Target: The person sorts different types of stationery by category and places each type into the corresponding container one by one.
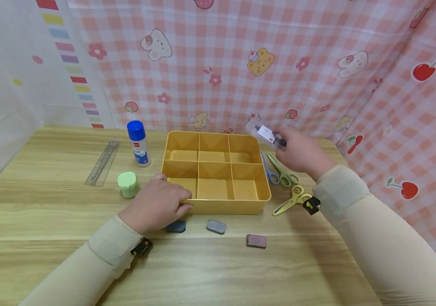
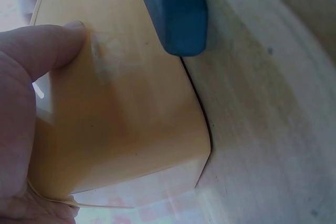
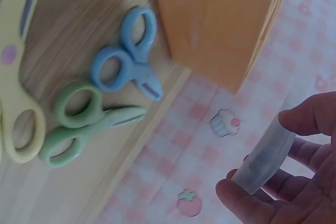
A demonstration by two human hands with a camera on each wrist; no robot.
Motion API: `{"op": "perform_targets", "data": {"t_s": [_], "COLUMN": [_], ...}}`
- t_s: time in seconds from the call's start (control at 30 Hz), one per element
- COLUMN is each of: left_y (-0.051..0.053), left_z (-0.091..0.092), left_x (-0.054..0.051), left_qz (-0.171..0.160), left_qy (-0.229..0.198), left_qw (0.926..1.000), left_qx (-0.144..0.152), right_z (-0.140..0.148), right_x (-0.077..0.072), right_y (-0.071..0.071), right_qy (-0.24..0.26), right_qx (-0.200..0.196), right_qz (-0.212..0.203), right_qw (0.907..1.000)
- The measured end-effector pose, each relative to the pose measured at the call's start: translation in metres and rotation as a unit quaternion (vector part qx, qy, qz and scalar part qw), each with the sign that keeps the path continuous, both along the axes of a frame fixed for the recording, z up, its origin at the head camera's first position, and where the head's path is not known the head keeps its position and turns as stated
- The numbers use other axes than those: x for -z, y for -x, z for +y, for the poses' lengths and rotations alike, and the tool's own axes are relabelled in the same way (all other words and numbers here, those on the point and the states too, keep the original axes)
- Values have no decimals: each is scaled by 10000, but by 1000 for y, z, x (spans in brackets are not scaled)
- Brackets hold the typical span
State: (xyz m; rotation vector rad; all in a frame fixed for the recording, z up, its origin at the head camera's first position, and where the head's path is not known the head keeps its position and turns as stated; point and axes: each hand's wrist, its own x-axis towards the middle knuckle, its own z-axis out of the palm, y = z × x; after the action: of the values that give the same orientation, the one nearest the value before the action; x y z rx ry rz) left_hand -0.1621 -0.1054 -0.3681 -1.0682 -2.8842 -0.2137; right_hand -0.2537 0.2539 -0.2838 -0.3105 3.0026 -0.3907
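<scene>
A yellow organizer box (image 1: 218, 207) with six compartments stands on the table. My left hand (image 1: 159, 203) grips its near left corner; in the left wrist view the thumb (image 2: 58, 45) presses the outer wall, with other fingers at the rim. Above the far right corner, my right hand (image 1: 298, 151) holds a small translucent plastic case (image 1: 265, 134) with a white label and something dark inside. In the right wrist view the case (image 3: 268, 153) lies between thumb and fingers. Its exact contents cannot be made out. All six compartments show bare floors.
Blue scissors (image 1: 273, 177), green scissors (image 1: 286, 177) and yellow scissors (image 1: 287, 205) lie right of the box. Small blocks, dark blue (image 1: 176, 226), grey (image 1: 216, 227) and mauve (image 1: 256, 241), lie in front. Leftward are a glue bottle (image 1: 140, 148), green container (image 1: 127, 185) and clear ruler (image 1: 103, 163).
</scene>
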Motion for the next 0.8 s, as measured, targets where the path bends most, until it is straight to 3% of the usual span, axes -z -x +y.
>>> {"op": "perform_targets", "data": {"t_s": [0.4, 0.8], "left_y": [0, 1], "left_z": [0, 0], "left_x": [1, 2], "left_qz": [-1, -41], "left_qy": [9, 13], "left_qw": [10000, 10000], "left_qx": [-2, -15], "right_z": [-24, -27], "right_x": [-3, 2], "right_y": [-3, 2], "right_qy": [-494, -999], "right_qx": [-600, -632], "right_qz": [42, -105], "right_qw": [9970, 9929]}}
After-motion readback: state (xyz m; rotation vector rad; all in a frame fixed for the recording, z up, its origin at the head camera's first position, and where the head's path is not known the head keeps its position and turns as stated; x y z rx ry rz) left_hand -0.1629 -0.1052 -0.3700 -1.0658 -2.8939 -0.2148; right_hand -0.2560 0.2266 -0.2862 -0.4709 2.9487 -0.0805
